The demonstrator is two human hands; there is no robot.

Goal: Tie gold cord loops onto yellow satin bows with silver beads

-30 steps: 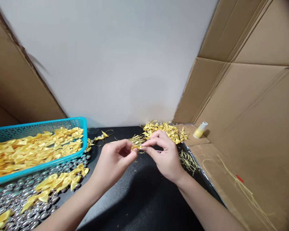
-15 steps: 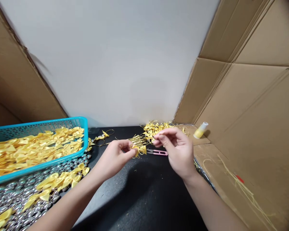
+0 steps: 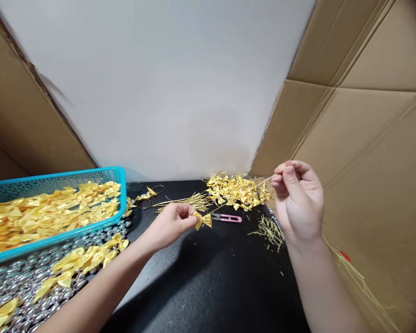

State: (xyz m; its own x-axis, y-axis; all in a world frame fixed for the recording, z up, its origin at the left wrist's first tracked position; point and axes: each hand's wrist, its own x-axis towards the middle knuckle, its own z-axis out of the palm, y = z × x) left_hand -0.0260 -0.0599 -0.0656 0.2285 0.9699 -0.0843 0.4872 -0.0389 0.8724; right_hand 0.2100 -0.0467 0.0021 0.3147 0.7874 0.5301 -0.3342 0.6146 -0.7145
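Yellow satin bow [image 3: 204, 221] pinched by left hand [image 3: 171, 225]; thin yellow thread [image 3: 265, 181] by right hand [image 3: 300, 199], toward two o'clock; could be snapped if overpulled.

Room to pass over near-ctr blk tabletop [image 3: 222, 282], but basket [image 3: 123, 196] blocks L, snips [image 3: 231, 218] & bow pile [image 3: 238, 190] far side.

From here I see a pale wall [image 3: 166, 83] at twelve o'clock; cardboard [image 3: 353, 60] at two and ten; black table [image 3: 208, 286] at six.
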